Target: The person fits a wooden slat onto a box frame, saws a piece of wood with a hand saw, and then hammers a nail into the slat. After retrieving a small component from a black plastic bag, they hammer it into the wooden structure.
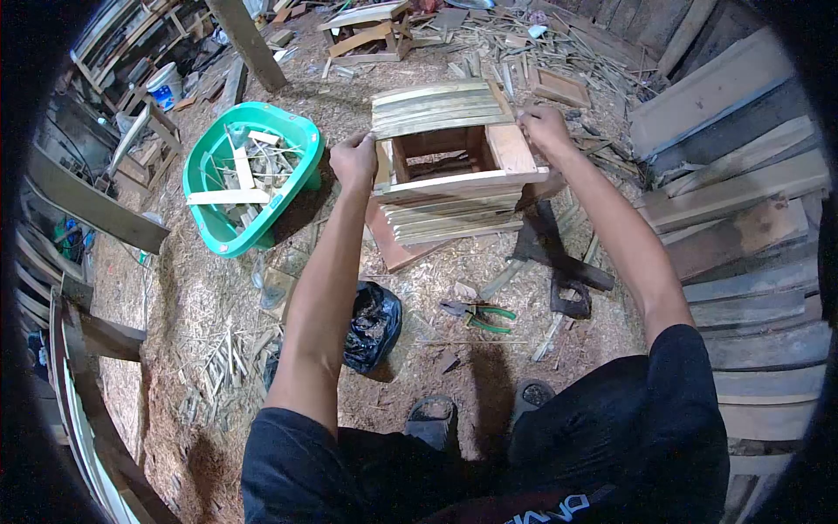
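A wooden box faced with thin slats stands in front of me, with an opening in its top that shows the hollow inside. My left hand is closed on the box's left edge, near the slats. At the far right edge of the box, my right hand has its fingers bent and closed on the wood. Both fingertips are partly hidden. Green-handled pliers lie on the ground nearer to me. A handsaw with a dark handle rests to the right, below my right forearm.
Left of the box stands a green tub holding wood offcuts. A black plastic bag sits by my left forearm. Boards line the right side. A wooden post rises behind the tub. Another wooden box stands farther back.
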Demonstrator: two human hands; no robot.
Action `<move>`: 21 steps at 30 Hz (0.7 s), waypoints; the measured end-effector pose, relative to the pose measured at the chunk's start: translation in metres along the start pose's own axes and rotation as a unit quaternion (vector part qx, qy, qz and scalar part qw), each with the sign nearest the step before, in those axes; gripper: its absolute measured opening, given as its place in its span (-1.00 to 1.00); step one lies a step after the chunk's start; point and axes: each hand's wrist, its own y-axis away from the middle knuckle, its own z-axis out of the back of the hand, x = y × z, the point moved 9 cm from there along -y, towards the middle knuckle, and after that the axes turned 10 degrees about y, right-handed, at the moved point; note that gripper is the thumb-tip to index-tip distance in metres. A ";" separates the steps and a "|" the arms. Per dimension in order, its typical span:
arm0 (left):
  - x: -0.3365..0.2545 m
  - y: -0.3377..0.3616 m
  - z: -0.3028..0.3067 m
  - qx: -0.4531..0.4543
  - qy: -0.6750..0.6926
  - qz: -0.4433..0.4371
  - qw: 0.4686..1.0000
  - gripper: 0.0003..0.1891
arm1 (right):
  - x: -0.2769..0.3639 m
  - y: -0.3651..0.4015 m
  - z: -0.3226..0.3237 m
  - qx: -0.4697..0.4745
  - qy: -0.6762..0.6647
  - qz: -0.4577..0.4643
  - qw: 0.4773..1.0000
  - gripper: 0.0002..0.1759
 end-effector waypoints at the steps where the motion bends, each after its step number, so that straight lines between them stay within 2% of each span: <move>1: 0.002 -0.002 0.001 0.000 -0.003 -0.005 1.000 -0.69 | -0.003 -0.002 -0.001 -0.012 0.019 0.031 0.999 -0.79; 2: 0.010 -0.006 -0.004 0.020 0.010 0.009 1.000 -0.60 | -0.006 -0.003 0.000 -0.025 0.037 0.063 0.997 -0.78; 6: 0.000 0.005 -0.002 0.004 0.001 0.021 1.000 -0.60 | -0.012 0.012 -0.006 -0.036 0.002 0.025 0.999 -0.70; 12: 0.013 -0.005 -0.007 0.015 0.022 0.005 1.000 -0.59 | -0.004 0.012 -0.009 -0.058 0.000 0.062 0.996 -0.70; 21: 0.005 0.001 -0.006 0.018 0.022 -0.011 1.000 -0.61 | 0.025 0.032 0.002 -0.098 0.126 0.115 0.981 -0.67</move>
